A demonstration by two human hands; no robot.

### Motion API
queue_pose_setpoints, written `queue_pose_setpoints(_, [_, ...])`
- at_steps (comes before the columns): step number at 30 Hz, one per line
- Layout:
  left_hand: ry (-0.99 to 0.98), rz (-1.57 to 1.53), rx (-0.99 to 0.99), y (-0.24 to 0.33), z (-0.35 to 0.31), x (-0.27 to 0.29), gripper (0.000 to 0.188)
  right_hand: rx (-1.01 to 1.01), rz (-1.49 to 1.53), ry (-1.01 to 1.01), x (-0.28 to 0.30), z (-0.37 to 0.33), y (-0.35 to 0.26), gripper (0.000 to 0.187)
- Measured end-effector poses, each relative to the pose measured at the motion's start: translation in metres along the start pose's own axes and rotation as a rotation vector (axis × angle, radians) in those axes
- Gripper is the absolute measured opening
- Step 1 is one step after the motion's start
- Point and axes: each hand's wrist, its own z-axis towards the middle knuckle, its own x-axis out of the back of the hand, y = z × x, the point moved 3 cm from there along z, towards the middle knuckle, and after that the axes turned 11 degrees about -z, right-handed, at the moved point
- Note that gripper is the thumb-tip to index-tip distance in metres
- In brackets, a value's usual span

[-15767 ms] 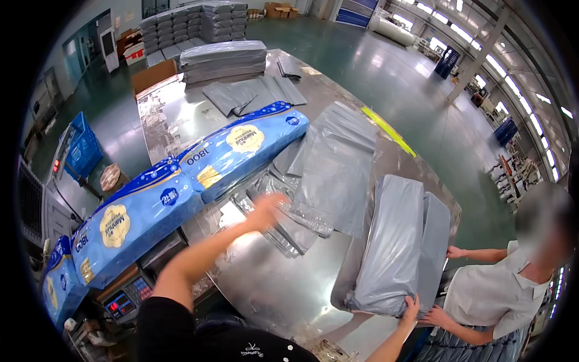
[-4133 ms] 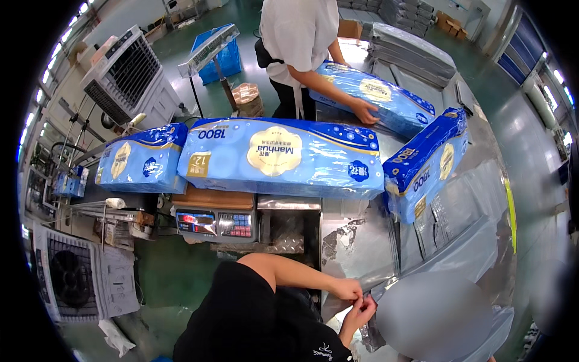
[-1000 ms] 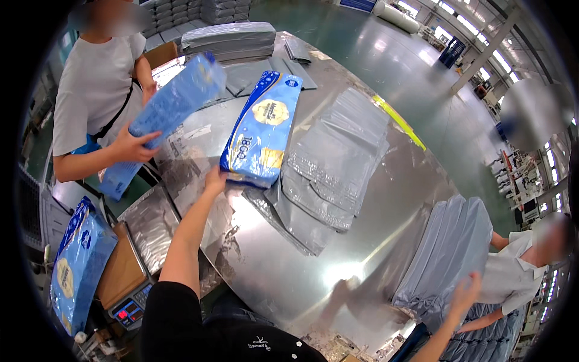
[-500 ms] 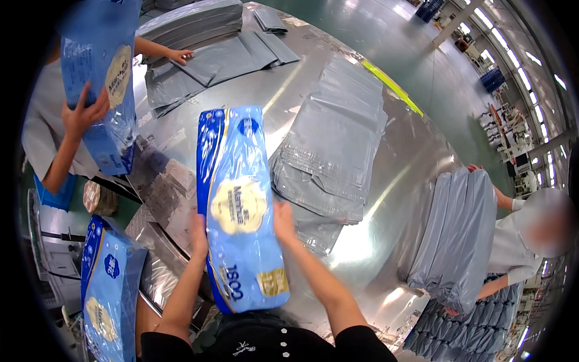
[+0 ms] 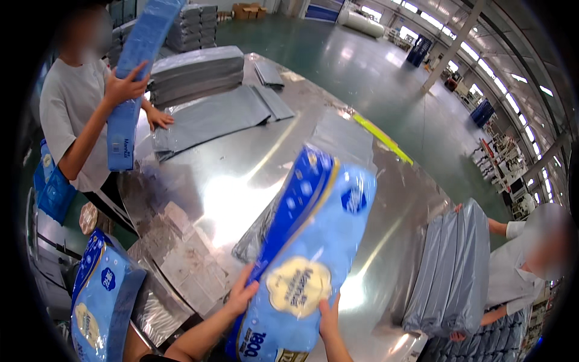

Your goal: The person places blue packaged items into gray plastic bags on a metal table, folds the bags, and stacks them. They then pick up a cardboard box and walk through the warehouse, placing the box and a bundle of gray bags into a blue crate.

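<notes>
blue pack [image 5: 307,244] between left fingers [image 5: 246,289] and right fingers [image 5: 327,311]; both sets clamped on its opposite long sides

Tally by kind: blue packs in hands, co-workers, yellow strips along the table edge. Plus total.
Held blue packs: 2
Co-workers: 2
Yellow strip: 1
Total: 5

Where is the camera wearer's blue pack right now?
In the head view, lower centre: the blue pack is held between the left hand and right hand, over the metal table.
</notes>
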Motion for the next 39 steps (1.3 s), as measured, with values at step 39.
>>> queue_pose_setpoints(39, [-0.538, 1.346, -0.6, -0.011, 0.381, -0.123, 0.016, 0.418, -1.67, 0.509, 0.15, 0.437, -0.086, 0.033])
